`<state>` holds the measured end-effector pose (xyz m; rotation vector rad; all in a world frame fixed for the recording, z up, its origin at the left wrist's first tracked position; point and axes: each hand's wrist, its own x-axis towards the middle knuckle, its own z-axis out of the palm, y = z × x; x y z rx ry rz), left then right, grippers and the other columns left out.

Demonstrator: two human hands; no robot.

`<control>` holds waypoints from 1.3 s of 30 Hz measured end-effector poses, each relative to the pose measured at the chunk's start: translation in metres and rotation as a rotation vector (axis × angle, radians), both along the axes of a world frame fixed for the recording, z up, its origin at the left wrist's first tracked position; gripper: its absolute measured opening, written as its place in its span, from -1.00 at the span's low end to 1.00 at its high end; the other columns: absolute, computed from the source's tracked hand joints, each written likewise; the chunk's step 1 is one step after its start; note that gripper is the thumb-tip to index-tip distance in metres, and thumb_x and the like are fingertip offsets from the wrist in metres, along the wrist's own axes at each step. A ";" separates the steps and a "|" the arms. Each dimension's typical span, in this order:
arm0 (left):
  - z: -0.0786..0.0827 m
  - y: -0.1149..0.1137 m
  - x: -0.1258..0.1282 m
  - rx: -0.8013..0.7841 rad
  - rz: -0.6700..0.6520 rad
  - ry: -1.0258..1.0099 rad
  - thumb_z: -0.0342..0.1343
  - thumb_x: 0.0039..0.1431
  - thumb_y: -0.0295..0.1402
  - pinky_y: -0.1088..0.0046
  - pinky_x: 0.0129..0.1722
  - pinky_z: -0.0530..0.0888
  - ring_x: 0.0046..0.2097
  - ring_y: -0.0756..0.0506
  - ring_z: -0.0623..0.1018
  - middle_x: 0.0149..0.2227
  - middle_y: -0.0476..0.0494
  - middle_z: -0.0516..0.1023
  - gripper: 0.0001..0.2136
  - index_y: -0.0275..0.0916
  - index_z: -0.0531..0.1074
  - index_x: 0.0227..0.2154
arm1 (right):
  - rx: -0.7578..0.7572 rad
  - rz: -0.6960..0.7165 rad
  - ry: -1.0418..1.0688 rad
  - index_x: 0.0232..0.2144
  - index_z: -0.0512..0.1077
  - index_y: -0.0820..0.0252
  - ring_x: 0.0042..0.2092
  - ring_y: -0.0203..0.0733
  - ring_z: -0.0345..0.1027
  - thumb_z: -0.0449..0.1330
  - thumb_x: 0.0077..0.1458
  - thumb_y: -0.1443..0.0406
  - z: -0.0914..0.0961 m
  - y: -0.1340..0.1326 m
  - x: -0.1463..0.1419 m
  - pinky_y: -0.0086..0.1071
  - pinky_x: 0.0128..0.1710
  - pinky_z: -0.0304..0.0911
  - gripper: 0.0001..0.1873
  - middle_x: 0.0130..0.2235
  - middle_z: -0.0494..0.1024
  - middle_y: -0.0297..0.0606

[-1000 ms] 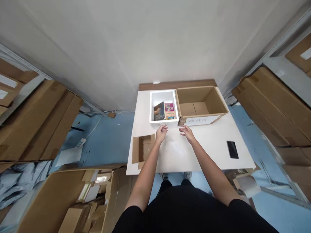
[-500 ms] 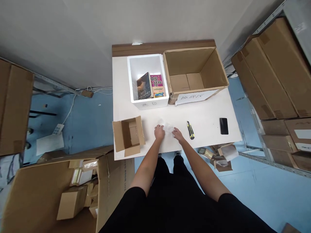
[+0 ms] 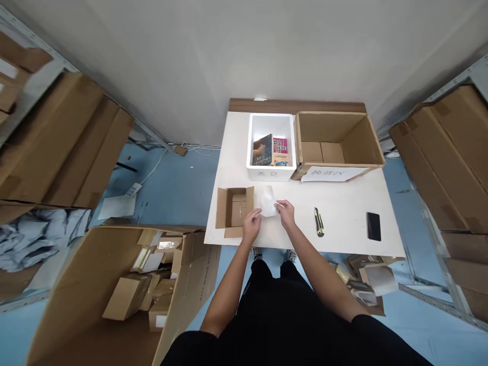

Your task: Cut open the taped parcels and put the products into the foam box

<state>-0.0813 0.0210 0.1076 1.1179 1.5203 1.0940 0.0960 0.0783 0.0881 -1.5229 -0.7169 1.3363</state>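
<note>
A translucent plastic piece [image 3: 268, 200] is located at the front part of the tabletop [image 3: 346, 203], between the left hand [image 3: 252, 223] and the right hand [image 3: 285, 212], the grip of each pinched on its edge. Just left stands a small carton [image 3: 221, 209], flaps spread; behind, a white foam box [image 3: 271, 176] containing two books [image 3: 263, 151] adjoins a larger cardboard box [image 3: 330, 127]. A utility knife [image 3: 319, 222] and a phone [image 3: 373, 226] lie to the right.
</note>
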 end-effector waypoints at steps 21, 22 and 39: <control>-0.016 -0.036 -0.106 0.093 -0.233 0.951 0.28 0.25 -0.34 -0.13 0.23 0.43 0.43 -0.47 0.26 0.50 -0.14 0.14 -0.91 -0.09 0.68 -0.24 | 0.280 1.007 -1.180 0.12 0.52 0.29 0.53 0.40 -0.24 0.45 0.06 0.17 0.036 -0.043 -0.106 0.20 0.40 -0.04 -0.40 0.51 0.01 0.19; -0.010 -0.031 -0.095 0.145 -0.231 0.945 0.26 0.28 -0.32 -0.15 0.22 0.44 0.42 -0.47 0.26 0.51 -0.14 0.14 -0.90 -0.09 0.68 -0.22 | 0.289 0.955 -1.168 0.13 0.51 0.29 0.53 0.38 -0.23 0.47 0.04 0.24 0.039 -0.047 -0.089 0.18 0.41 -0.02 -0.40 0.52 -0.01 0.17; 0.059 -0.002 0.335 0.703 -0.808 0.661 0.25 0.31 -0.29 -0.17 0.31 0.39 0.40 -0.41 0.27 0.49 -0.16 0.15 -0.90 -0.11 0.66 -0.23 | 0.170 -0.091 -1.077 -0.24 0.69 0.10 0.53 0.16 -0.13 0.39 0.15 0.37 0.074 -0.163 0.312 0.07 0.45 0.08 -0.88 0.55 -0.03 -0.27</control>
